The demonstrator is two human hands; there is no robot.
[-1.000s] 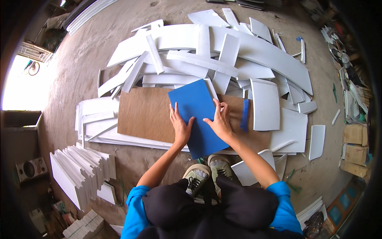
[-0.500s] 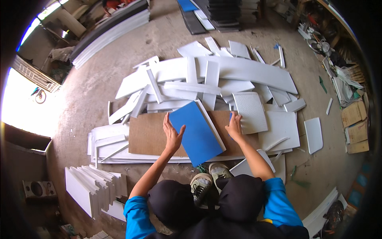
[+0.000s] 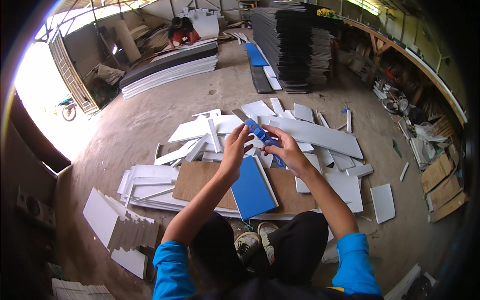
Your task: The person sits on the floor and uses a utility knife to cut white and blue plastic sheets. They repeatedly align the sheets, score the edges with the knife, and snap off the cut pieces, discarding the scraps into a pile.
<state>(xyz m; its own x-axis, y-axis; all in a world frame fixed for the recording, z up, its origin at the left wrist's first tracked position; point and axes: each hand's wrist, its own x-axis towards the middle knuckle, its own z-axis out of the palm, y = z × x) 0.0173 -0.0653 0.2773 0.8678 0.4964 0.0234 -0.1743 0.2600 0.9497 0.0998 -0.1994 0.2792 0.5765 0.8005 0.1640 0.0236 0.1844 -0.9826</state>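
A blue utility knife (image 3: 261, 135) with its blade out is held up in front of me, above the work pieces. My right hand (image 3: 291, 154) is closed round its handle. At the blade end, the fingertips of my left hand (image 3: 235, 150) close against the knife's body; their exact grip is partly hidden. Below both hands lies a blue-faced foam sheet (image 3: 251, 190) with a white layer showing along its right edge. It rests at a slant on a brown board (image 3: 200, 182), which lies on white sheets.
White foam offcuts (image 3: 320, 135) are heaped beyond the board. A stack of cut white pieces (image 3: 107, 220) stands at the near left. Tall dark sheet stacks (image 3: 280, 50) rise at the back. Another person (image 3: 183, 34) bends over a sheet pile at the far left. Flattened cardboard (image 3: 442, 187) lies right.
Both hands have lifted off the work area and come together around the knife. My left hand has left the blue sheet. The view has tilted up, showing more of the room.
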